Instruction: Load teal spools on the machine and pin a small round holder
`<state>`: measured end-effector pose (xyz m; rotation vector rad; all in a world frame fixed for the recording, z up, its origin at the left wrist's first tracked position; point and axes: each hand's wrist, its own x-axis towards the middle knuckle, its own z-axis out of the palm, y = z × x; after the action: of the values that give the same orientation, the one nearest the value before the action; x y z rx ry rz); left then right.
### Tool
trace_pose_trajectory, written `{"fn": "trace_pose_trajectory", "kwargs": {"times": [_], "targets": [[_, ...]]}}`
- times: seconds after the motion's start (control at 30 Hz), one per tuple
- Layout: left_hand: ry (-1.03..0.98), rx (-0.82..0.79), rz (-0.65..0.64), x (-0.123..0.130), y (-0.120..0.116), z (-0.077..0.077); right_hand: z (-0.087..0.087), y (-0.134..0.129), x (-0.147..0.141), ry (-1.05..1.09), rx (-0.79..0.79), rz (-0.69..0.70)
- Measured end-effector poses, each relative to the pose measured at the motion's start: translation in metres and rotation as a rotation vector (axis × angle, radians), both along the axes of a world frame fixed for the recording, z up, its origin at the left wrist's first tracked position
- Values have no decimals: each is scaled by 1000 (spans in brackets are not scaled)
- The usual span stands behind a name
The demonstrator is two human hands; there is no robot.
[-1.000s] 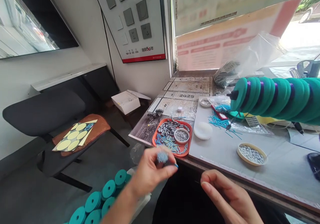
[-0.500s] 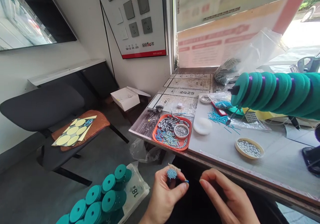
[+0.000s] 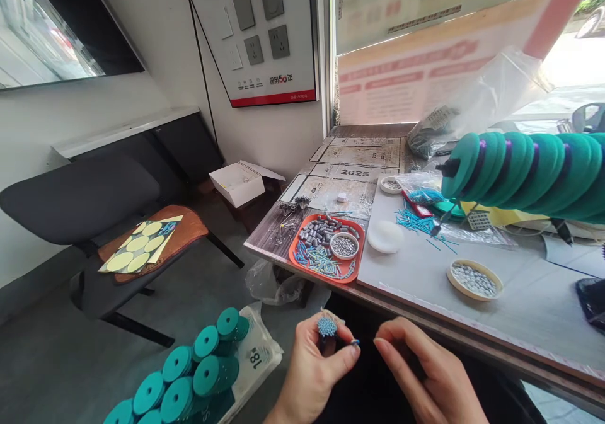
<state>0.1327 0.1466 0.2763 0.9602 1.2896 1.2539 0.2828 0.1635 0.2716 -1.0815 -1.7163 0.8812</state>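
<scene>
Just below the table edge: bundle of thin blue rods (image 3: pixel 327 327), packed into a rounded cluster, its dotted end showing above the curled fingers; rod material unclear.
Bundle's axis: visible rod ends face up toward the head camera; long axis runs foreshortened, down into the fist, the lower length hidden.
Left hand (image 3: pixel 314 367): closed round the bundle; thumb and forefinger also pinch a small blue piece (image 3: pixel 355 343), its tip jutting toward the right hand.
Right hand (image 3: pixel 425 373): thumb and forefinger drawn together, other fingers curled; cannot tell whether anything fine is pinched there.
Gap: narrow, dark, between blue piece and right fingertips; hands apart.
Orange tray (image 3: pixel 362 241): rounded corners, raised rim, at the table's near edge beyond the left hand. Holds dull grey cylinders (image 3: pixel 326 227), slim blue and pale sticks (image 3: pixel 321 262), round cup (image 3: pixel 345 257) of shiny beads.
Grey board (image 3: pixel 416 279): smooth, flat, right of tray; open stretch between white disc (image 3: pixel 386 237) and cream dish (image 3: pixel 472 296) of rounded silvery pieces.
Table edge (image 3: pixel 425 314): brown, straight, slanting down rightward past the hands.
Floor, left: teal spools (image 3: pixel 208 377), matt, cylindrical, holed, beside a pale printed sack (image 3: pixel 258 361).
</scene>
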Motion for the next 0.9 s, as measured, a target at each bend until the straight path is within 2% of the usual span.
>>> {"fn": "trace_pose_trajectory", "kwargs": {"times": [0.67,0.9], "targets": [[3,-11,7,0,-1,0,-1,-1,-2,20,-9,-5],[2,24,32,-2,-2,0,-3,-1,-1,-57,32,24]]}}
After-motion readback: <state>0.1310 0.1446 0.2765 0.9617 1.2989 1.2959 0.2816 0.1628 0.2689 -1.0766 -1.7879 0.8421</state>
